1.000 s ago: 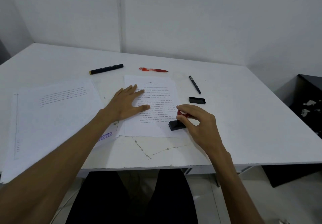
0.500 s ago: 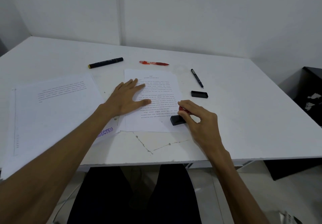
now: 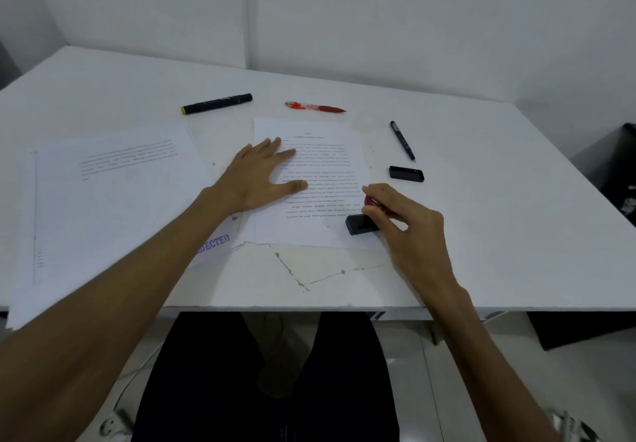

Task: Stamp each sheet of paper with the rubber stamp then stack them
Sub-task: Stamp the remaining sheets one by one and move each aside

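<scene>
A printed sheet of paper point(image 3: 320, 152) lies in the middle of the white table point(image 3: 499, 218). My left hand point(image 3: 258, 176) rests flat on its left side, fingers spread. My right hand point(image 3: 402, 224) grips the rubber stamp point(image 3: 359, 224), which has a black base and a red knob, and presses it on the sheet's lower right corner. To the left lies a stack of sheets point(image 3: 113, 200); one bears a purple stamp mark point(image 3: 215, 243) partly hidden by my left forearm.
A black marker with a yellow end point(image 3: 216, 103), a red pen point(image 3: 315, 107) and a black pen point(image 3: 402, 140) lie beyond the sheet. A small black cap or pad point(image 3: 406, 173) sits right of the sheet. The table's front edge has cracks point(image 3: 292, 273).
Both hands stay in place, the stamp still pressed on the sheet's corner. Only the head camera has shifted slightly.
</scene>
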